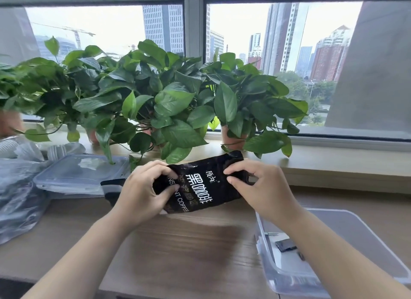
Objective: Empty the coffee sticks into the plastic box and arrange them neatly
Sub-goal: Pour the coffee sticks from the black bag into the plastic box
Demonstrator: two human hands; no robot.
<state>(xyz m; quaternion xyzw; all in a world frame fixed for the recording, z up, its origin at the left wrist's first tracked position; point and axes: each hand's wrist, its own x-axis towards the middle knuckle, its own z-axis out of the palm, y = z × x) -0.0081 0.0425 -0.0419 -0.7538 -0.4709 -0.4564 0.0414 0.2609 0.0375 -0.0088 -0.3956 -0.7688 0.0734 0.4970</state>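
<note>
Both hands are on the glossy black foil coffee pouch with white lettering [200, 187], which is held in the air just above the pale wood-grain tabletop [178, 243]. The left hand [142, 192] has its fingers curled over the pouch's left end, thumb underneath. The right hand [260, 187] pinches the crumpled right end between thumb and fingertips.

I read this two-ended grip as the way to open it: one hand anchors the body while the other works the sealed edge. I cannot tell whether the seal has given. No coffee sticks are visible; I judge they are inside the pouch.

The clear rectangular plastic box [360, 238] sits open at the near right corner of the tabletop, partly under the right forearm, close enough that the pouch could be tipped into it with a short swing. A small dark scrap [285, 245] lies on its floor; I cannot make out what it is.

A clear flat plastic lid with clasps [82, 172] is parked well to the left, beside crumpled translucent plastic bags [17, 198], out of the working lane.

Beyond the tabletop runs a pale windowsill [333, 163] crowded with leafy green potted plants [166, 94]. The large window [244, 31] behind them shows tall city buildings under flat daylight.
</note>
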